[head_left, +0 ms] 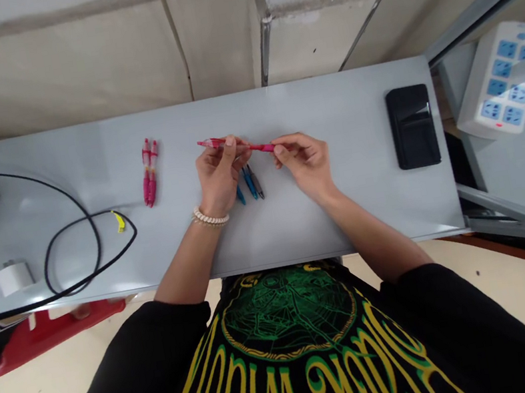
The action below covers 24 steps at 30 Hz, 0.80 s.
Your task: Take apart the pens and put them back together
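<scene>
The left hand (219, 177) and right hand (308, 161) pinch a pink pen (261, 148) that spans the gap between them; below their fingers lie blue pens (250, 185) and a grey pen (257, 187), partly hidden; left of the left hand, two pink pens (147, 176); well right of the right hand, a black case (413, 129).

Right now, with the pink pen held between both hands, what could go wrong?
The pink pen may slip: the left hand and right hand grip it with their fingers. The left hand is close to the blue and grey pens, so it might knock them. The looped black cable could snag the left hand if it swung that way.
</scene>
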Tool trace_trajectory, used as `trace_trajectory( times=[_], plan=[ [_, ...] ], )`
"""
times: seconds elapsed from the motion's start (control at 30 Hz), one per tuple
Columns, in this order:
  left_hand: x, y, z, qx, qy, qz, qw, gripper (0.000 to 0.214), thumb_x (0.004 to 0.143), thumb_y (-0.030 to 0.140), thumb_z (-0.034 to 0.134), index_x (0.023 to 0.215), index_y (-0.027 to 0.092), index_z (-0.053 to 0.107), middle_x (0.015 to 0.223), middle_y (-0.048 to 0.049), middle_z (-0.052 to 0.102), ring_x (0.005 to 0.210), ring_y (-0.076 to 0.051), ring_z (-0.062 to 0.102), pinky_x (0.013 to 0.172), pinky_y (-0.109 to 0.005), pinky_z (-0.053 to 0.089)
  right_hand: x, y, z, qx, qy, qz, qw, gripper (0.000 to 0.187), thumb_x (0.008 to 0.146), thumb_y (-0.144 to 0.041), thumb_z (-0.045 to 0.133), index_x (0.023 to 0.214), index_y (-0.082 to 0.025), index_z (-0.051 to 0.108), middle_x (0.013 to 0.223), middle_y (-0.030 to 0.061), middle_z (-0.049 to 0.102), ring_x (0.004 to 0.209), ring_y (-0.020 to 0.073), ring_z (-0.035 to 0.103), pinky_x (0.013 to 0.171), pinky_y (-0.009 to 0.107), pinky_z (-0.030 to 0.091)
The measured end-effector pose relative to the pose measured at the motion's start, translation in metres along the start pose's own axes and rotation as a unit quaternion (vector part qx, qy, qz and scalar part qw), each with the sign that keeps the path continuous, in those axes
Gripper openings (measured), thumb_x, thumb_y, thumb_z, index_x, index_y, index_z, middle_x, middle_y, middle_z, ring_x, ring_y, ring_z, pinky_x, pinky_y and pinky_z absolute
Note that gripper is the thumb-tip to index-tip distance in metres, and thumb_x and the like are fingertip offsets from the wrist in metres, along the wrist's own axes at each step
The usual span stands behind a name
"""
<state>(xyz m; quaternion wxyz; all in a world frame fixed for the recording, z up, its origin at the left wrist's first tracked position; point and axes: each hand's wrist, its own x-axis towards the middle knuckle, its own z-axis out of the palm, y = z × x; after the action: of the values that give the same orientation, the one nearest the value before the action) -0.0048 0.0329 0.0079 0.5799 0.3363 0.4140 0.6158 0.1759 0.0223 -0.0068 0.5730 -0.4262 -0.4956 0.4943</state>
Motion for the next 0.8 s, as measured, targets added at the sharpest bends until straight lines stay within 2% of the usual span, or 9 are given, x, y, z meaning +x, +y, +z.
trace_trajectory(
  times=[0.13,0.23,0.37,0.53,0.8],
  plan=[
    [0.005,0.000,-0.005,-0.028,0.050,0.010,0.998,0.027,0.098,0.041,0.087,0.083,0.020,0.078,0.087,-0.0016,0.077,0.085,-0.012,0.079,0.082,-0.022,0.067,0.007,0.000,-0.009,0.017,0.050,0.001,0.999,0.040,0.084,-0.066,0.092,0.093,-0.028,0.082,0.074,-0.0039,0.073,0.062,0.0114,0.068,0.061,0.028,0.062],
    [0.008,-0.001,-0.009,-0.049,0.078,0.011,0.996,0.025,0.102,0.038,0.082,0.085,0.020,0.078,0.089,-0.0012,0.078,0.088,-0.012,0.080,0.086,-0.023,0.067,0.010,0.002,-0.011,0.038,0.066,0.022,0.997,0.046,0.080,-0.071,0.093,0.093,-0.029,0.081,0.076,-0.0041,0.073,0.063,0.0123,0.068,0.061,0.030,0.062],
    [0.009,-0.003,-0.012,-0.036,0.085,-0.008,0.996,0.025,0.101,0.040,0.083,0.085,0.022,0.078,0.090,-0.0017,0.078,0.091,-0.014,0.081,0.091,-0.026,0.068,0.009,0.003,-0.008,0.059,0.051,0.043,0.996,0.048,0.073,-0.069,0.098,0.091,-0.028,0.079,0.074,-0.0045,0.072,0.068,0.0139,0.071,0.069,0.032,0.066],
    [0.007,0.000,-0.007,-0.031,0.088,-0.036,0.995,0.025,0.102,0.036,0.081,0.083,0.021,0.077,0.087,-0.0021,0.078,0.087,-0.013,0.080,0.085,-0.023,0.067,0.005,0.003,-0.003,0.057,0.029,0.036,0.997,0.048,0.067,-0.062,0.104,0.087,-0.027,0.079,0.084,-0.0029,0.078,0.073,0.0139,0.073,0.074,0.033,0.068],
    [0.007,0.001,-0.004,-0.041,0.097,-0.046,0.993,0.025,0.105,0.030,0.077,0.082,0.021,0.076,0.082,-0.0004,0.076,0.083,-0.010,0.077,0.079,-0.018,0.066,0.004,-0.001,-0.001,0.105,0.014,0.088,0.990,0.051,0.078,-0.071,0.094,0.083,-0.024,0.074,0.070,-0.0039,0.074,0.055,0.0108,0.067,0.052,0.026,0.062]
  ],
)
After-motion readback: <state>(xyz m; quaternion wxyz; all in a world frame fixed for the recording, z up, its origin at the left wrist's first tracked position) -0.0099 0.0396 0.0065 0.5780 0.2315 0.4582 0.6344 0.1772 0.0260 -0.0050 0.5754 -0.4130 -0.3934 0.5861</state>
